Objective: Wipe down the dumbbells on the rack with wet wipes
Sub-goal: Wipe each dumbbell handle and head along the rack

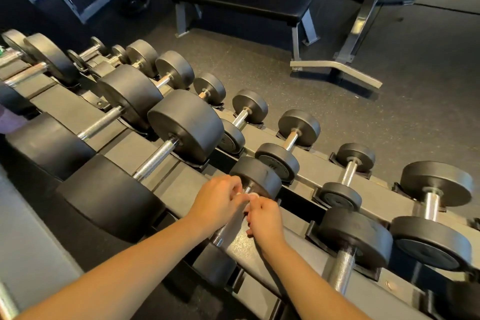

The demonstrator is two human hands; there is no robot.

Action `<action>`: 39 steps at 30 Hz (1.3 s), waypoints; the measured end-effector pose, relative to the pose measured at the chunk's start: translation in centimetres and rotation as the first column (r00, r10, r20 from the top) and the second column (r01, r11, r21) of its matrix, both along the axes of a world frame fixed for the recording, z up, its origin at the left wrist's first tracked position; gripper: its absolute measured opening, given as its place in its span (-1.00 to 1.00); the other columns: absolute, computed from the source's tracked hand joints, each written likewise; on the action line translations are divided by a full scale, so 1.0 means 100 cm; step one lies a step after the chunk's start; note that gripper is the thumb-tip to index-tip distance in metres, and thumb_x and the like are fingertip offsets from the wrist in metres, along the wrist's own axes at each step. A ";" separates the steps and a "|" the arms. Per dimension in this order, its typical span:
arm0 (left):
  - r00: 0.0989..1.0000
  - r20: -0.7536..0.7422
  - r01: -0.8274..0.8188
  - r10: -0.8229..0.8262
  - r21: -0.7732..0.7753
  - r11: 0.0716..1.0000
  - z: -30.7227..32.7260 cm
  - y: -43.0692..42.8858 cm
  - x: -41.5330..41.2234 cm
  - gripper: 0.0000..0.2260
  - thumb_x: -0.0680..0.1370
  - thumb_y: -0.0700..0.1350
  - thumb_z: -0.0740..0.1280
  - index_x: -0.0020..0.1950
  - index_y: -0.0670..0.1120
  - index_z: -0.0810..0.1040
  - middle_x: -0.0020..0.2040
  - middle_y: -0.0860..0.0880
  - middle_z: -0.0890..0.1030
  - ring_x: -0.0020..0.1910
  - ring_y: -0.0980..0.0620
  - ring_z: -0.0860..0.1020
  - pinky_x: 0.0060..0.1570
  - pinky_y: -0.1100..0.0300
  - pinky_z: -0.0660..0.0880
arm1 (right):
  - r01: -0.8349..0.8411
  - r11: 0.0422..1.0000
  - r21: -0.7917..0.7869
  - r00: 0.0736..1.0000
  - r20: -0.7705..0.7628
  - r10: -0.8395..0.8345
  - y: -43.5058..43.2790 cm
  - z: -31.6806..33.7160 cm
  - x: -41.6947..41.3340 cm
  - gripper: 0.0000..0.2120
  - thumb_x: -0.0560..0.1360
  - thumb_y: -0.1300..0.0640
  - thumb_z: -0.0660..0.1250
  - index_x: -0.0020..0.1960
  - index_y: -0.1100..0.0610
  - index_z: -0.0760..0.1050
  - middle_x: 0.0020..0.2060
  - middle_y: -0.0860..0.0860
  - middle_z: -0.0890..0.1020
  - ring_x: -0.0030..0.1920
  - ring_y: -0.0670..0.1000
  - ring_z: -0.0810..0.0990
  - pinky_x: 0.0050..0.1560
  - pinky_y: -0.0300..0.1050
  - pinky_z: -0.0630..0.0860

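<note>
A black dumbbell (257,176) with a knurled steel handle (228,228) lies on the upper tier of the grey rack (306,171). Both my hands meet at the far end of that handle, close to the dumbbell's head. A small white wet wipe (250,197) shows between them. My left hand (218,200) has curled fingers that pinch the wipe against the handle from the left. From the right, my right hand (265,218) also pinches the wipe with curled fingers. Most of the wipe is hidden by my fingers.
Several larger dumbbells (185,125) sit to the left on the same tier, smaller ones (298,127) on the lower tier beyond. Another dumbbell (355,234) lies just right of my hands. A flat bench (241,2) and an adjustable bench frame (345,65) stand on the dark floor behind.
</note>
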State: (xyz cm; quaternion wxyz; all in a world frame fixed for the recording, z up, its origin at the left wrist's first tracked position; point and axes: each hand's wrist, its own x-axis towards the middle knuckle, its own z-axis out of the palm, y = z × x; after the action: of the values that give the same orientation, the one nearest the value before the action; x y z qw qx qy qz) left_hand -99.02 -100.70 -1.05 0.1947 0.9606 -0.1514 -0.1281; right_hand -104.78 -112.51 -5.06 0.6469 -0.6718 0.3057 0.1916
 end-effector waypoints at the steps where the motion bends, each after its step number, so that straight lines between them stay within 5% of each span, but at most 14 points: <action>1: 0.999 -0.045 0.021 -0.022 -0.020 1.000 0.001 0.004 0.000 -0.81 0.56 0.07 0.44 -0.19 0.08 0.50 -0.28 0.12 0.50 -0.25 0.14 0.50 -0.20 0.31 0.41 | -0.027 0.999 -0.040 0.999 0.021 0.028 0.000 -0.002 -0.001 -0.60 0.68 -0.06 0.13 -0.21 0.01 0.61 -0.40 0.00 0.60 -0.33 0.05 0.61 -0.23 0.16 0.62; 6: 0.929 -0.346 0.051 -0.127 -0.222 0.974 0.011 0.015 0.017 -0.90 0.52 -0.05 0.51 -0.02 0.07 0.63 -0.19 0.09 0.63 -0.16 0.15 0.60 -0.15 0.29 0.53 | -0.123 0.992 0.023 0.992 -0.010 0.124 -0.006 0.005 0.002 -0.65 0.64 0.02 0.18 -0.27 0.04 0.56 -0.40 0.01 0.54 -0.37 0.05 0.51 -0.32 0.09 0.50; 9: 0.959 -0.285 -0.053 -0.002 -0.186 0.981 0.008 0.009 0.018 -0.84 0.48 -0.04 0.55 -0.06 0.08 0.58 -0.23 0.07 0.62 -0.24 0.19 0.58 -0.20 0.28 0.51 | 0.012 0.986 0.168 0.999 -0.054 -0.003 -0.006 0.007 0.006 -0.57 0.70 -0.07 0.16 -0.21 0.14 0.55 -0.39 0.06 0.53 -0.42 0.04 0.48 -0.41 -0.04 0.49; 13: 0.961 -0.276 -0.020 -0.016 -0.126 0.992 0.003 0.006 0.010 -0.83 0.53 -0.01 0.49 -0.18 0.07 0.54 -0.29 0.05 0.58 -0.31 0.17 0.52 -0.28 0.29 0.43 | -0.024 0.992 0.126 1.000 -0.005 0.025 -0.003 0.010 0.006 -0.64 0.71 -0.01 0.14 -0.16 0.09 0.55 -0.40 0.02 0.50 -0.44 -0.02 0.47 -0.40 -0.07 0.47; 20: 0.885 -0.422 0.270 -0.198 0.119 0.955 0.031 0.020 0.005 -0.78 0.54 -0.07 0.46 -0.24 0.11 0.48 -0.27 0.10 0.52 -0.28 0.17 0.49 -0.25 0.30 0.34 | -0.282 0.922 0.266 0.947 -0.080 0.312 -0.002 0.024 -0.011 -0.67 0.66 0.17 0.16 -0.25 0.17 0.49 -0.43 0.08 0.47 -0.51 -0.03 0.40 -0.49 -0.13 0.37; 22: 0.926 -0.350 0.166 -0.144 0.032 0.986 0.029 0.011 0.012 -0.83 0.55 -0.05 0.45 -0.19 0.09 0.50 -0.27 0.08 0.54 -0.28 0.18 0.51 -0.25 0.30 0.36 | -0.085 0.949 0.303 0.987 -0.106 0.123 -0.005 0.025 -0.001 -0.70 0.65 0.20 0.19 -0.24 0.19 0.50 -0.42 0.10 0.48 -0.51 -0.01 0.40 -0.49 -0.12 0.37; 24: 0.972 -0.236 -0.007 -0.013 -0.082 0.997 0.019 0.001 0.018 -0.85 0.55 -0.02 0.46 -0.16 0.07 0.53 -0.30 0.08 0.56 -0.29 0.22 0.52 -0.28 0.34 0.34 | 0.046 0.979 0.198 0.998 -0.061 -0.035 -0.006 0.018 0.010 -0.65 0.68 0.12 0.16 -0.20 0.20 0.54 -0.39 0.09 0.54 -0.46 0.02 0.48 -0.40 -0.03 0.48; 27: 0.974 -0.226 -0.042 0.024 -0.074 0.996 0.009 0.006 0.015 -0.84 0.56 -0.01 0.46 -0.18 0.06 0.54 -0.31 0.08 0.56 -0.32 0.21 0.51 -0.27 0.34 0.34 | -0.099 0.992 -0.084 0.991 0.082 0.106 0.005 0.011 0.004 -0.62 0.71 -0.03 0.09 -0.18 0.00 0.55 -0.37 0.01 0.59 -0.36 0.04 0.59 -0.27 0.08 0.60; 30: 0.915 -0.403 0.007 -0.039 -0.080 0.997 0.018 0.032 0.009 -0.83 0.56 -0.04 0.47 -0.20 -0.03 0.58 -0.37 0.07 0.55 -0.39 0.20 0.49 -0.28 0.29 0.43 | -0.346 0.932 -0.113 0.928 0.103 0.357 0.009 0.007 -0.008 -0.57 0.68 0.04 0.15 -0.33 -0.10 0.55 -0.43 -0.05 0.52 -0.37 -0.01 0.50 -0.25 0.06 0.50; 33: 0.737 -0.662 0.119 -0.137 -0.073 0.990 0.035 0.053 0.014 -0.88 0.54 -0.17 0.47 -0.20 -0.07 0.64 -0.40 0.14 0.57 -0.37 0.26 0.51 -0.24 0.33 0.44 | -0.622 0.779 -0.085 0.781 0.000 0.624 0.008 0.013 -0.011 -0.67 0.61 0.04 0.19 -0.24 0.09 0.58 -0.37 0.06 0.57 -0.33 0.08 0.53 -0.18 0.15 0.58; 36: 0.771 -0.634 -0.038 -0.062 -0.143 0.989 0.034 0.045 0.021 -0.89 0.55 -0.12 0.48 -0.17 -0.05 0.63 -0.31 0.07 0.61 -0.29 0.23 0.56 -0.16 0.27 0.48 | -0.454 0.883 -0.117 0.890 -0.010 0.456 0.003 0.017 0.000 -0.65 0.64 0.04 0.18 -0.22 0.12 0.58 -0.34 0.07 0.63 -0.35 0.06 0.61 -0.17 0.15 0.64; 39: 0.843 -0.530 -0.242 0.089 -0.226 0.943 0.020 0.024 0.018 -0.87 0.56 -0.07 0.48 -0.12 -0.09 0.62 -0.32 0.07 0.60 -0.33 0.25 0.55 -0.18 0.26 0.47 | -0.219 0.907 -0.360 0.962 0.074 0.262 -0.003 0.013 0.014 -0.60 0.68 -0.05 0.13 -0.23 0.05 0.56 -0.32 0.05 0.65 -0.28 0.06 0.65 -0.16 0.10 0.65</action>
State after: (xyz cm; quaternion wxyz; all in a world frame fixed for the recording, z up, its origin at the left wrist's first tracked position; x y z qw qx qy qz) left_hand -97.23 -98.29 0.95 0.3745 0.8629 -0.0263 -0.3385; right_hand -103.38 -112.80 -3.72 0.5064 -0.8185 0.2098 0.1720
